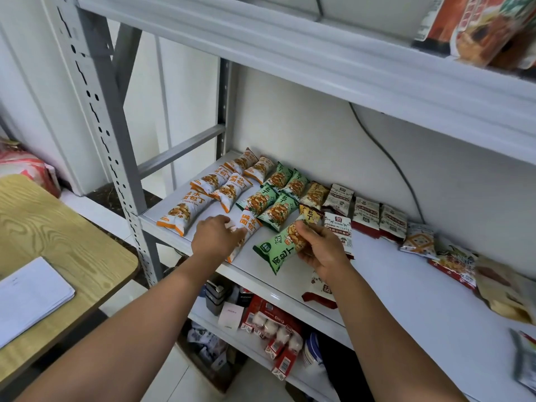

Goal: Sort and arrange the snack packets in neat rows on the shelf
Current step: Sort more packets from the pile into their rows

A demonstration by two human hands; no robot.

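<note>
Packet [280, 252]: green, likely light, puffy, crushable, slick film; take by a sealed end.
Right hand [320, 248]: grips it over the shelf [406, 288] front.
Left hand [216, 237]: on orange packet [251, 224]; grip unclear.
Obstacles: green row [275, 198] behind, red-white packets [339, 227] just beside, upper shelf [319, 62] overhead.

Small shop stockroom: slotted steel rack [97, 111] of snack packets [262, 200], wooden desk [58, 224] alongside

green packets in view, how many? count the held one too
5 green packets: two in the back row, two just in front of those, one held in the right hand. Overlapping packets could hide more.
</note>
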